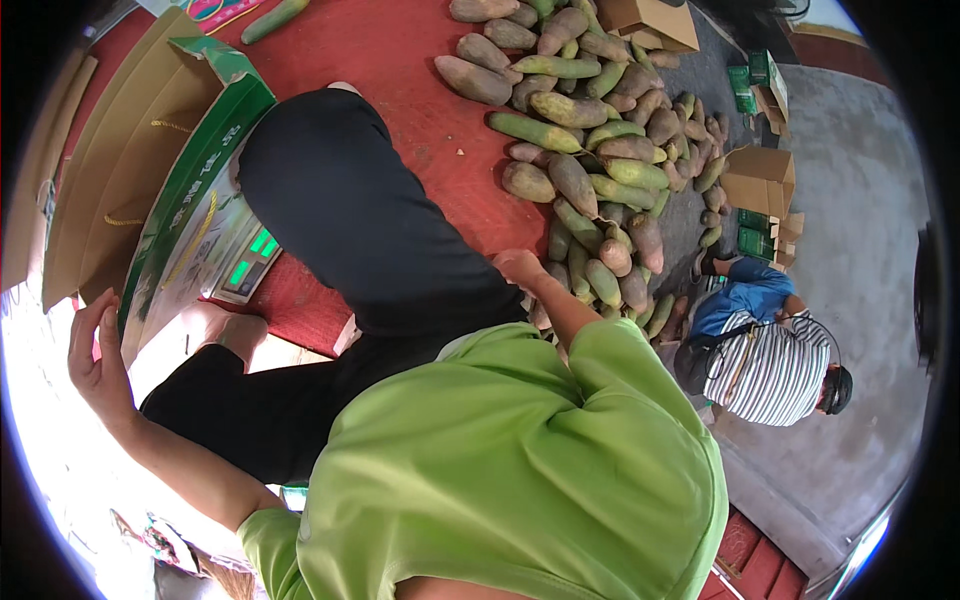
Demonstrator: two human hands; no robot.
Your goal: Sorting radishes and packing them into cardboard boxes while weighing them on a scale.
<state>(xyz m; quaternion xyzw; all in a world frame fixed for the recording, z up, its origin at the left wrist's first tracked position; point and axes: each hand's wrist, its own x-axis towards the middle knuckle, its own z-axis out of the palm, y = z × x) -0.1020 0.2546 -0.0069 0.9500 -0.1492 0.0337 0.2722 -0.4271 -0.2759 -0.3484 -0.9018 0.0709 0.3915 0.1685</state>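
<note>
While the left hand hangs open, fingers loosely curled and holding nothing, it sits just beside the near edge of the green-and-white carton that stands tilted on the red mat. A scale with a green lit display lies at the carton's lower corner. The right hand reaches out at the near edge of the pile of long green-brown fruits; it looks closed over something, but whether it grips a fruit I cannot tell, as the fingers are turned away. Flat brown cardboard leans behind the carton. A person in a striped shirt crouches at the mat's far right edge, by small green boxes.

Risks, as judged: the tilted carton could tip if the free hand nudges its rim. Pulling one fruit from the heap's foot may roll neighbours off the mat onto the concrete.
</note>
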